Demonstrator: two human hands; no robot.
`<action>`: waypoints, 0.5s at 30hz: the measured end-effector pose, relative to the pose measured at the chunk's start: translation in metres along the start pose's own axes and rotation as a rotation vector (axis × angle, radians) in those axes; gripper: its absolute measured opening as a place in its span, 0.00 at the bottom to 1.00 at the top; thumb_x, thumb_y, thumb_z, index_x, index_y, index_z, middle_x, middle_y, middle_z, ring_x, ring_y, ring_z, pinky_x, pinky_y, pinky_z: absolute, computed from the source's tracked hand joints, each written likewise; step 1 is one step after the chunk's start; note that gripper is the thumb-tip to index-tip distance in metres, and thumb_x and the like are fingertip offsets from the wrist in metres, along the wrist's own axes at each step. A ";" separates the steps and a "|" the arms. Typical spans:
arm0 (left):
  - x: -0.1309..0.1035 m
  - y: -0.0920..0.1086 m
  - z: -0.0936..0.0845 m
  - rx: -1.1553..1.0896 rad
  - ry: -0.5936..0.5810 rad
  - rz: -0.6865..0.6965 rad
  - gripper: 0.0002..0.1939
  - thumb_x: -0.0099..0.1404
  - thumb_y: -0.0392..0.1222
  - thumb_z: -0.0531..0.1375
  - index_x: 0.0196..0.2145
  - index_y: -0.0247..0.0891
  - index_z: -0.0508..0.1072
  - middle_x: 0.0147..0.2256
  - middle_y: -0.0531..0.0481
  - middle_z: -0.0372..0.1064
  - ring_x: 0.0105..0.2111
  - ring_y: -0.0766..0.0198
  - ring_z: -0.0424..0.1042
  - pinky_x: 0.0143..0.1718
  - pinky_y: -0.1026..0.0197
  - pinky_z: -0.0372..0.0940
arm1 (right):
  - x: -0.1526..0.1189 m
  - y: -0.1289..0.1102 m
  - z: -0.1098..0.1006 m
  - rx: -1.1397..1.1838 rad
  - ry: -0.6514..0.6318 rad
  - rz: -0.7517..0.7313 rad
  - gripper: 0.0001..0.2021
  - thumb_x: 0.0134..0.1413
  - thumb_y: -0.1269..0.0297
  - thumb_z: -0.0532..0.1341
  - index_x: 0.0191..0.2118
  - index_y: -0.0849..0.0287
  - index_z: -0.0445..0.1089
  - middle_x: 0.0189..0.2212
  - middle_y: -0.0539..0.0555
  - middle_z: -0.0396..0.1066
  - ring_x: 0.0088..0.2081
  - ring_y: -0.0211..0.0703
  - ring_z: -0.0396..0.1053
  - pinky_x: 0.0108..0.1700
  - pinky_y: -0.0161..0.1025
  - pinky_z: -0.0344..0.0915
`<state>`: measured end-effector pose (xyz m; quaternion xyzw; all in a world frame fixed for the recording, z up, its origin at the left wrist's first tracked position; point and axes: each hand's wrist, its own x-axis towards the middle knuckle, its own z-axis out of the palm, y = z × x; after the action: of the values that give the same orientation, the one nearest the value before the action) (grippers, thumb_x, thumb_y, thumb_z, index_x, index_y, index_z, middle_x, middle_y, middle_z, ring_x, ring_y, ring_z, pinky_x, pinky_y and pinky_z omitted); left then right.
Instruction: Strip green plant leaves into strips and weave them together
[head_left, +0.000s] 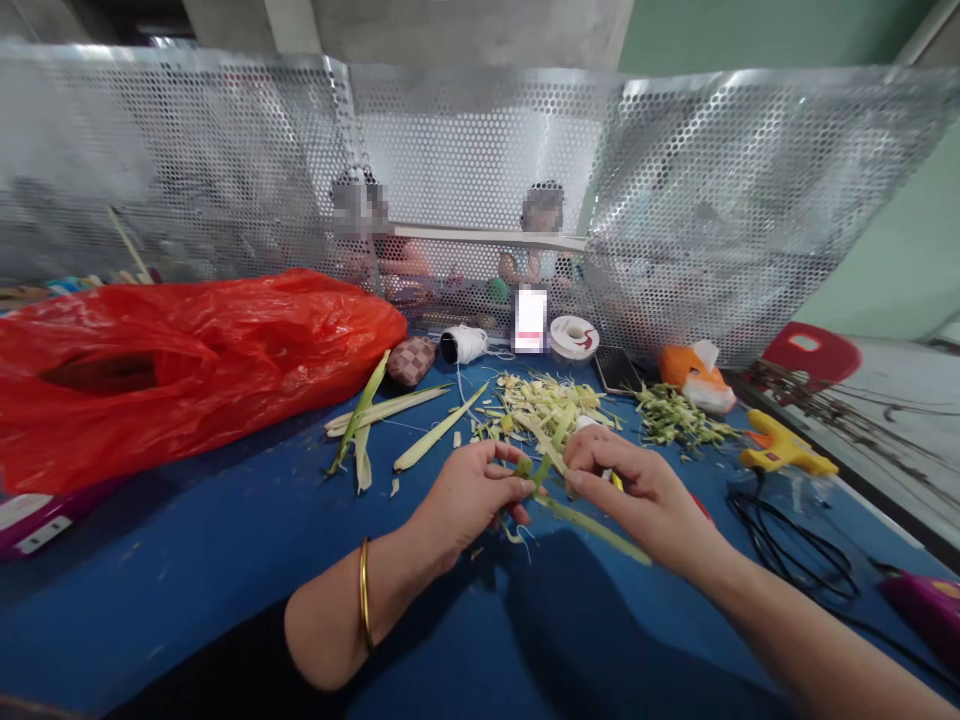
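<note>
Nearest, a gold bangle (pixel 364 597) circles the left wrist over the blue tabletop (pixel 247 580). Beyond it the left hand (pixel 469 490) is nearly closed, thumb and forefinger pinching a folded green leaf strip (pixel 600 530), whose long tail slants off below the right hand (pixel 637 490). That hand is closed to a pinch too, thumb and forefinger on a pale strip (pixel 551 450) that crosses the green one at the left fingertips; its other fingers curl inward, and a sliver of yellow shows beside them, from what I cannot tell. The step in hand looks like folding or crossing the strips into one small piece held just above the table; carrying it on would call for a firm left pinch at the crossing while the right fingers draw the pale strip snug without splitting it. To the right lies a yellow glue gun (pixel 787 447) with its black cable (pixel 772 540). Just past the hands sit a heap of pale clippings (pixel 540 395) and, left of it, loose husk-like leaves (pixel 439 432); a red plastic bag (pixel 247 350) fills the left side. Farther back stand a cone of white thread (pixel 470 345) and a ribbon reel (pixel 575 338), before a perforated screen (pixel 480 140) with people seated behind it.
</note>
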<state>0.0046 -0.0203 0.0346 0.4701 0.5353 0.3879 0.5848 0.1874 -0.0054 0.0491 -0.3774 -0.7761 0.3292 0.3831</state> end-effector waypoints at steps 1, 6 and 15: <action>0.000 0.000 0.000 -0.010 -0.001 -0.006 0.14 0.55 0.33 0.61 0.40 0.33 0.67 0.18 0.55 0.69 0.17 0.70 0.67 0.17 0.69 0.53 | 0.000 -0.002 -0.001 0.006 -0.021 -0.011 0.12 0.54 0.63 0.58 0.20 0.57 0.63 0.27 0.52 0.65 0.32 0.42 0.64 0.36 0.39 0.62; 0.003 -0.003 -0.002 -0.070 -0.013 -0.020 0.15 0.55 0.33 0.62 0.42 0.33 0.67 0.20 0.52 0.71 0.17 0.70 0.67 0.17 0.69 0.53 | 0.000 -0.003 -0.009 -0.031 -0.124 0.046 0.08 0.47 0.70 0.58 0.21 0.57 0.65 0.35 0.55 0.68 0.40 0.46 0.67 0.42 0.43 0.63; 0.000 -0.001 0.000 -0.019 -0.011 -0.013 0.18 0.55 0.32 0.61 0.44 0.31 0.67 0.18 0.55 0.69 0.17 0.70 0.66 0.17 0.69 0.53 | 0.000 -0.003 -0.010 -0.094 -0.254 0.029 0.09 0.43 0.77 0.57 0.20 0.57 0.65 0.38 0.53 0.70 0.42 0.46 0.68 0.46 0.44 0.62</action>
<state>0.0048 -0.0208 0.0341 0.4630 0.5315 0.3866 0.5946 0.1953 -0.0050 0.0561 -0.3614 -0.8274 0.3433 0.2587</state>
